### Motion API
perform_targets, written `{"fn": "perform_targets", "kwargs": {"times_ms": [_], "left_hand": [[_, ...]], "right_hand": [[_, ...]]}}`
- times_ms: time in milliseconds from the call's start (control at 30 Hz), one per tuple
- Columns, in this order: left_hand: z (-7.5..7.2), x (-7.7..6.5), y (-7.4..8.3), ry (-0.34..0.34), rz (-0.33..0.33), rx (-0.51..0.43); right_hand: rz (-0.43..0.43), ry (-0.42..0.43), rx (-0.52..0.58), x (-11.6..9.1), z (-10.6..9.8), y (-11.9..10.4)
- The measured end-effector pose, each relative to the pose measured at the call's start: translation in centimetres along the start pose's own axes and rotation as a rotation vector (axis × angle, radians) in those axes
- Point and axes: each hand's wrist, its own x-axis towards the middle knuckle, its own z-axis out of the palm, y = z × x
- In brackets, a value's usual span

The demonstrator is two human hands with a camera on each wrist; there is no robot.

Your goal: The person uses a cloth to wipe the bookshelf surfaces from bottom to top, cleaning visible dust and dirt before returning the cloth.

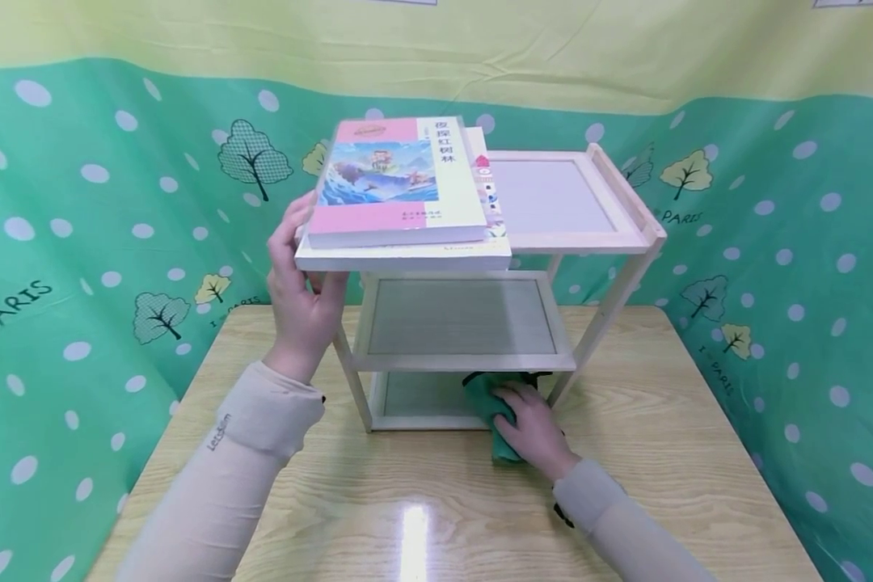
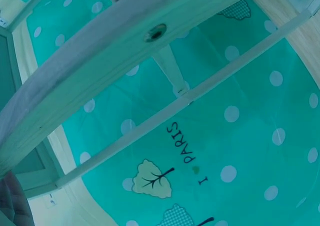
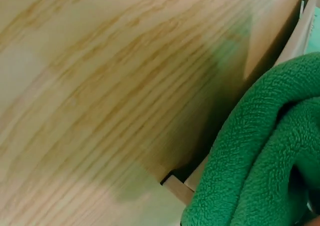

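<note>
A small wooden three-tier shelf rack (image 1: 461,363) stands on the table. My left hand (image 1: 307,303) grips the left end of its top tier, right beside two stacked books; the upper book (image 1: 400,182) has a pink and white cover, and the larger lower book (image 1: 407,257) shows a pale edge. The left wrist view has the curved wooden end rail (image 2: 115,50) up close, with some fingers (image 2: 14,201) at the lower left. My right hand (image 1: 534,428) holds a green towel (image 1: 508,449) at the right front of the bottom tier (image 1: 422,400). Folded towel fills the right wrist view's lower right.
The wood-grain table (image 1: 320,501) extends around the rack. Behind and on both sides hangs a green and yellow curtain (image 1: 116,210) with dots and trees. Slanted legs (image 1: 611,311) and the middle tier's front edge (image 1: 461,363) stand close above and beside the right hand.
</note>
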Motion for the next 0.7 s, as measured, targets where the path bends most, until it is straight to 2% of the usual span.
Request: {"fn": "perform_targets", "kwargs": {"times_ms": [100, 300, 700], "left_hand": [[0.0, 0.0, 0.0, 0.003, 0.002, 0.001], [0.1, -0.1, 0.1, -0.001, 0.005, -0.003], [0.4, 0.0, -0.2, 0.023, 0.005, -0.039]], "right_hand": [[0.008, -0.005, -0.069, 0.1, 0.8, 0.2], [0.020, -0.092, -0.213, -0.4, 2.0, 0.4], [0.054, -0.140, -0.205, -0.8, 2.7, 0.5]]}}
